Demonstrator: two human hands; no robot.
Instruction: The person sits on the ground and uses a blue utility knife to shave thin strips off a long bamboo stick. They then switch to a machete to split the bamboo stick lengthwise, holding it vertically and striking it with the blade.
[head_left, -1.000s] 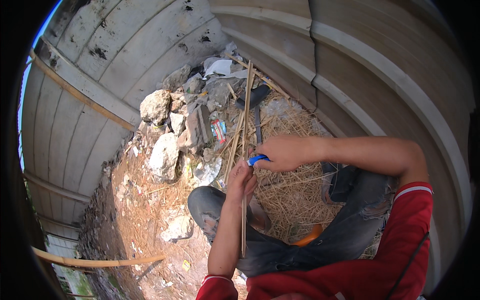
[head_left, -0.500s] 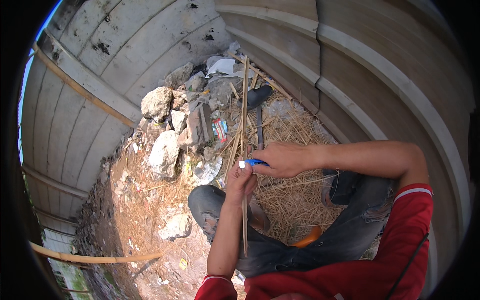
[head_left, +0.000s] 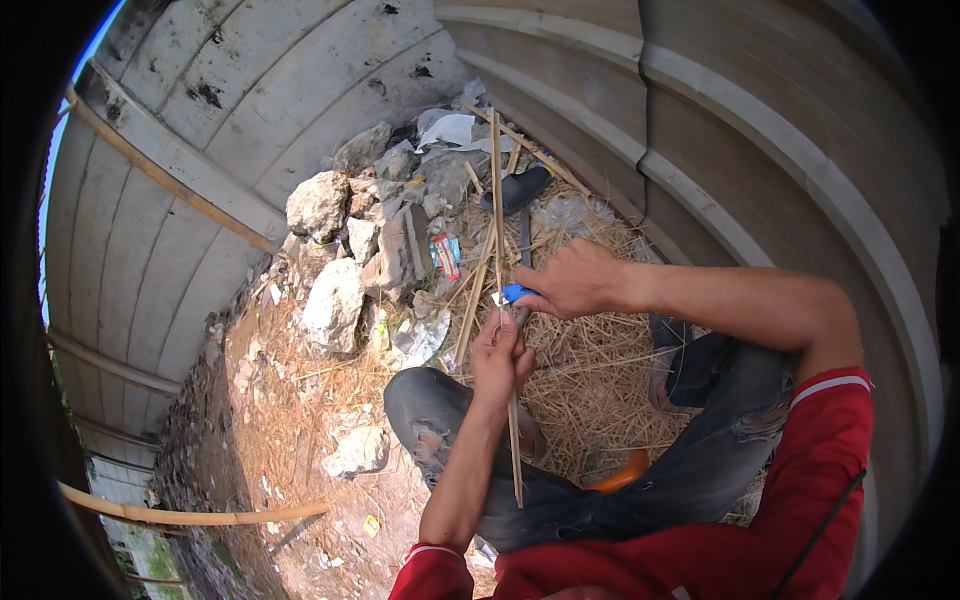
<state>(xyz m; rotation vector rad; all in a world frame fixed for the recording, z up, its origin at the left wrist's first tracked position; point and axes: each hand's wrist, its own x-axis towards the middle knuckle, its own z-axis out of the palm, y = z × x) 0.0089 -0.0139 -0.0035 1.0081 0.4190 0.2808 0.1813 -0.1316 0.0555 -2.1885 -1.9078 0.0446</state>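
A long, thin bamboo strip (head_left: pixel 497 180) runs nearly upright through the middle of the picture, its lower end in front of my jeans. My left hand (head_left: pixel 496 362) is closed around it below its middle. In my right hand (head_left: pixel 577 282) is a blue cutter knife (head_left: pixel 516 293), held against the strip just above my left fingers. The knife's pale tip touches or nearly touches the strip; the cutting edge is too small to make out. Behind both hands lies a long, dark flat blade (head_left: pixel 525 238), partly hidden by my right hand.
Bamboo shavings (head_left: pixel 585 380) cover the ground between my legs, with an orange object (head_left: pixel 624 472) among them. Rocks (head_left: pixel 333 305) and litter lie at left. A black object (head_left: pixel 517 189) rests beyond. Corrugated metal (head_left: pixel 780 130) rises at right, a pale wall (head_left: pixel 290 100) at back left.
My right hand and the blue cutter knife have moved up and slightly right along the bamboo strip. My left hand has shifted a little right, and the strip's lower end has swung right.
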